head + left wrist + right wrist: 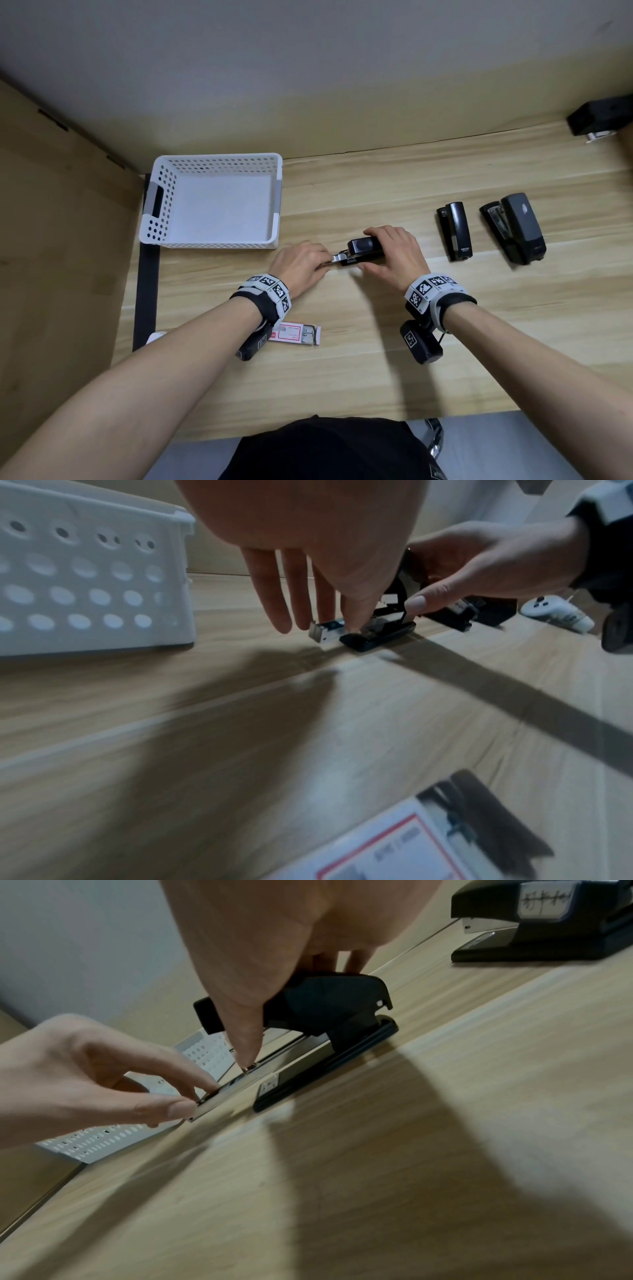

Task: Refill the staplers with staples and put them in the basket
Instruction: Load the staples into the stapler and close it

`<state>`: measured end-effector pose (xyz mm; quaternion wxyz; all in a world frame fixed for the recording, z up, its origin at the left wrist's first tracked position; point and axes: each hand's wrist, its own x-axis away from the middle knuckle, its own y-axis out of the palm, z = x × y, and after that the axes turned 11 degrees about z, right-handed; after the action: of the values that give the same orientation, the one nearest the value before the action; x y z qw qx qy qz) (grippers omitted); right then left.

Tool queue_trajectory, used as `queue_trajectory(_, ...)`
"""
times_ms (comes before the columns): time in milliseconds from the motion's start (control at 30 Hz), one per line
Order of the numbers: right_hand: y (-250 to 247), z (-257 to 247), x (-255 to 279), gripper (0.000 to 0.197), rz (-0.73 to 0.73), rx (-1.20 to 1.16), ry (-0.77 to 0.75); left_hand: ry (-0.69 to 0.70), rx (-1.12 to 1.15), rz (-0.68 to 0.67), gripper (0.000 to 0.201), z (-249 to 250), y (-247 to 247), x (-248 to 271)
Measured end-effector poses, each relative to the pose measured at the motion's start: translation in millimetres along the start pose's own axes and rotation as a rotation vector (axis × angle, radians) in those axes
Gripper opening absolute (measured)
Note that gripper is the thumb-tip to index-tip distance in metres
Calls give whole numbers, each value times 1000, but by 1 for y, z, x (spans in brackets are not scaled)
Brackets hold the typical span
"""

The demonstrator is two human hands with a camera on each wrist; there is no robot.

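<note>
A black stapler (364, 251) stands open on the wooden desk (342, 370), its steel staple rail (337, 258) sticking out toward the left. My right hand (390, 253) grips the raised top from above, and its thumb (240, 1031) reaches down to the rail. My left hand (305, 267) pinches the tip of the staple rail (219, 1096) between thumb and forefinger. Whether staples lie in the rail cannot be told. Two more black staplers (454, 236) (517, 233) lie to the right. The white perforated basket (157, 219) sits at the back left with nothing inside.
A red-and-white staple box (296, 334) lies open near my left wrist. A black device (597, 118) sits at the far right corner by the wall. A cardboard panel (61, 240) borders the desk on the left, close to the basket.
</note>
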<state>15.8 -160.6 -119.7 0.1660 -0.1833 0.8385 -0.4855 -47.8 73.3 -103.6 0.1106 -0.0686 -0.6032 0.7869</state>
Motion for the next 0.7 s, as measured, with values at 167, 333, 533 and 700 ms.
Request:
queue_trajectory(167,-1,-2,0,62,-3,6,9,62,-62,-25,30,1,2,8)
queue_trajectory(333,-4,-4,0,64,-32,10,6,46,-39,-28,31,3,0,5)
queue_trajectory(533,-19,-32,16,44,167,-110,-92,6,122,143,39,2,-13,26)
queue_trajectory(700,-3,-88,50,4,-147,-240,-195,-65,237,274,28,-3,-18,79)
